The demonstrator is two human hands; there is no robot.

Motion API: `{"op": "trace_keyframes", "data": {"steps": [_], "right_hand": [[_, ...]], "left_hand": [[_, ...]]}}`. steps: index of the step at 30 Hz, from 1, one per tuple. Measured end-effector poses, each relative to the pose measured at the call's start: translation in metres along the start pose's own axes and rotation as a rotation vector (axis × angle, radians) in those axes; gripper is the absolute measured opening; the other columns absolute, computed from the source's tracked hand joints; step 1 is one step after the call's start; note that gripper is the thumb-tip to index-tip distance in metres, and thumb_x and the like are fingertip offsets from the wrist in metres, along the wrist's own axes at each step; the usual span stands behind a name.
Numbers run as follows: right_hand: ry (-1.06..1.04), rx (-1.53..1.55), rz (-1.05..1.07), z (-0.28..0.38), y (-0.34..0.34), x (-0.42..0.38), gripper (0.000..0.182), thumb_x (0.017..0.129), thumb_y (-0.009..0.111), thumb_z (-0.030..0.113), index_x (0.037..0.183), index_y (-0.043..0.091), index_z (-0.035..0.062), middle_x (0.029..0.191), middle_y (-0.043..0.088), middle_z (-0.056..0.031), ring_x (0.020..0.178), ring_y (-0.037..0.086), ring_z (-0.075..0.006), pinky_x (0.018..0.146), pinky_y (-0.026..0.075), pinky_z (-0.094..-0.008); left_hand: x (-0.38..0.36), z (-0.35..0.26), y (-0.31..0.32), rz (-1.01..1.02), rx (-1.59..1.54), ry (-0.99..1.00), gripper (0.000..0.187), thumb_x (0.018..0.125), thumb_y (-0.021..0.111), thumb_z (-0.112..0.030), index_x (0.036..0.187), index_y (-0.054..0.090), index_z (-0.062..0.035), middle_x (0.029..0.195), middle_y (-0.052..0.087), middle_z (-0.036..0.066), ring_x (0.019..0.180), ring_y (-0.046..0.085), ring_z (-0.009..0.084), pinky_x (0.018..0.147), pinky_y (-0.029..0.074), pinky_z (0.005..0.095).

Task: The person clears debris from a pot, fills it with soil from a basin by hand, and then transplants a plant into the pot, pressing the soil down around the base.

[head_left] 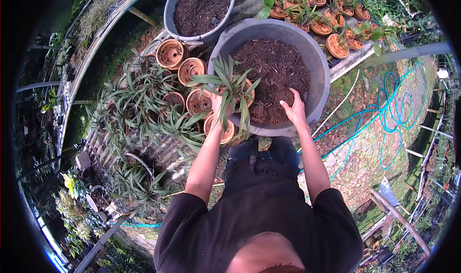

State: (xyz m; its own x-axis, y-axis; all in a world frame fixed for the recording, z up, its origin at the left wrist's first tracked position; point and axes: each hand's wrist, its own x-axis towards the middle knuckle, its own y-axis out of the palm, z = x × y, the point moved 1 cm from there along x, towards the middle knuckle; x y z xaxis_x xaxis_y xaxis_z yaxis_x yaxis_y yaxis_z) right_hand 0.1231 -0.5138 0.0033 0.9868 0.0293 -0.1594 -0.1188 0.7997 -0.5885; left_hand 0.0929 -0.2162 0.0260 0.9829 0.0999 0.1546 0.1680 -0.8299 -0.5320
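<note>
1. Plant [228,83] with long, strap-like leaves stands in an orange-brown pot [250,94], held over the near left part of the large grey tub [319,71], above its rim and dark soil [273,57].
2. Left hand [220,106]: it supports the pot from its left side, the fingers partly hidden under the leaves. They appear closed around the wall, though how far they reach beneath cannot be told.
3. Right hand [297,112]: the fingers are spread wide, thumb apart from the forefinger, at the soil on the right of the pot. No object shows between them.
4. Weight: the pot looks light enough for one hand, but any damp mix inside would make it bottom-heavy. How full it is cannot be seen under the foliage.
5. Stiffness: the wall is probably rigid, and if it is clay, a knock against the tub could chip it. The leaves look flexible but could crease or tear, and the roots may sit loosely.
6. Grip: the outer wall below the rim is the best hold, with a palm or fingers under the base. Lifting by the leaves would strain the crown. Soil on the skin could make a smooth wall slip.
7. Nearby, similar pots [171,53] line the tub's left side, beside more leafy plants [144,93].
</note>
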Motion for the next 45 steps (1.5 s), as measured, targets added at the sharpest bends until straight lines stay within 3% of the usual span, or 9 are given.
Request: {"op": "trace_keyframes", "data": {"steps": [2,11,16,20,22,25,36,40,45], "right_hand": [[0.004,0.128,-0.017,-0.003,-0.007,0.002,0.065,0.082,0.08,0.012,0.139,0.05,0.009,0.121,0.067,-0.0169,0.113,0.064,-0.0247,0.101,0.047,-0.0363],[0.024,-0.115,-0.033,-0.006,-0.001,0.0,0.066,0.082,0.081,0.019,0.139,0.048,0.0093,0.112,0.069,-0.025,0.108,0.067,-0.0393,0.096,0.051,-0.0443],[-0.048,-0.008,0.087,0.019,0.0,-0.015,0.065,0.083,0.08,0.018,0.138,0.047,0.0083,0.11,0.069,-0.0257,0.107,0.067,-0.0412,0.092,0.051,-0.0455],[-0.097,0.006,0.202,0.036,0.012,-0.042,0.068,0.083,0.078,0.014,0.141,0.042,0.0097,0.113,0.067,-0.0278,0.104,0.065,-0.0449,0.091,0.051,-0.0473],[-0.244,-0.062,0.114,0.05,0.015,-0.048,0.066,0.082,0.078,0.014,0.137,0.042,0.0073,0.109,0.067,-0.0272,0.101,0.065,-0.0468,0.089,0.051,-0.0498],[-0.254,-0.161,-0.016,0.072,0.016,-0.039,0.06,0.082,0.079,0.016,0.131,0.046,0.0036,0.103,0.069,-0.0252,0.1,0.066,-0.0446,0.088,0.052,-0.0499],[-0.132,0.128,-0.183,0.069,0.059,0.034,0.054,0.079,0.083,0.025,0.12,0.06,0.0001,0.104,0.071,-0.0253,0.1,0.069,-0.0402,0.089,0.054,-0.0458],[-0.397,0.096,-0.113,0.085,0.069,0.033,0.05,0.079,0.083,0.016,0.119,0.058,-0.0016,0.105,0.07,-0.0243,0.102,0.069,-0.0405,0.088,0.054,-0.0454],[-0.637,0.014,0.043,0.106,0.078,0.035,0.043,0.08,0.075,0.008,0.12,0.059,-0.0001,0.112,0.066,-0.0231,0.105,0.065,-0.0429,0.09,0.053,-0.0448]], "left_hand": [[0.0,-0.003,0.002,-0.01,0.001,0.014,0.039,0.089,0.062,-0.008,0.127,0.063,-0.0038,0.117,0.072,0.013,0.106,0.07,0.0267,0.094,0.056,0.0399],[0.013,0.021,0.022,-0.059,0.198,0.09,0.033,0.092,0.054,-0.008,0.122,0.067,-0.0056,0.109,0.075,0.012,0.101,0.072,0.0266,0.089,0.058,0.0382],[0.017,-0.03,0.001,0.023,-0.348,-0.244,0.029,0.09,0.063,-0.018,0.115,0.07,-0.0044,0.106,0.074,0.014,0.098,0.071,0.0298,0.086,0.058,0.0374],[0.022,-0.028,-0.004,0.2,0.087,-0.165,0.04,0.091,0.068,-0.03,0.122,0.066,-0.0044,0.106,0.075,0.014,0.097,0.073,0.0271,0.085,0.058,0.0359],[0.022,-0.017,0.004,0.184,0.143,-0.469,0.043,0.082,0.076,-0.029,0.121,0.069,-0.0106,0.104,0.075,0.014,0.095,0.073,0.0294,0.083,0.058,0.0396],[0.017,-0.024,0.001,0.151,0.011,-0.507,0.041,0.076,0.082,-0.025,0.112,0.073,-0.0099,0.101,0.075,0.016,0.094,0.073,0.0353,0.084,0.056,0.0463],[-0.026,0.008,0.013,0.064,-0.041,-0.31,0.056,0.072,0.084,-0.024,0.122,0.065,-0.0047,0.1,0.073,0.019,0.084,0.071,0.0403,0.074,0.056,0.0487],[-0.04,0.005,0.013,-0.103,0.169,0.002,0.045,0.079,0.073,-0.012,0.122,0.061,-0.0021,0.1,0.07,0.019,0.089,0.068,0.0391,0.078,0.053,0.0479],[-0.038,0.01,0.028,-0.292,0.041,-0.039,0.05,0.079,0.074,-0.018,0.125,0.06,-0.0028,0.108,0.066,0.022,0.097,0.064,0.0448,0.083,0.051,0.0518]]}}
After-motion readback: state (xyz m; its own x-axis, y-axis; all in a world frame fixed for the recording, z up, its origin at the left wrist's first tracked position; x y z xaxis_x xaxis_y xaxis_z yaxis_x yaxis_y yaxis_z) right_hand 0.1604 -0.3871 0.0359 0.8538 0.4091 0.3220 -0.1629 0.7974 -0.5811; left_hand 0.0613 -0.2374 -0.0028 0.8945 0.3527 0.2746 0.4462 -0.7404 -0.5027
